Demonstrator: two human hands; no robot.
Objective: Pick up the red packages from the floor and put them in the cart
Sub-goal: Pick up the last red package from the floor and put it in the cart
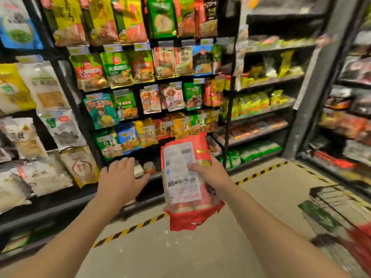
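— What can't be made out at the lower right of the frame?
— The cart (pixel 331 199) is smeared with blur and cut off by the right edge. A red shape (pixel 359 247) against it is too blurred to identify.
— And the red package (pixel 185 185)?
— The small print on its white label (pixel 178 157) is unreadable. The right hand (pixel 210 173) has its fingers hidden behind the package; only the thumb (pixel 195 167) shows.
— Anything else?
— The shelves (pixel 267 83) at upper right are blurred, white packets (pixel 12 189) are cut by the left edge, and the left forearm (pixel 66 237) and right forearm (pixel 277 237) run off the bottom.
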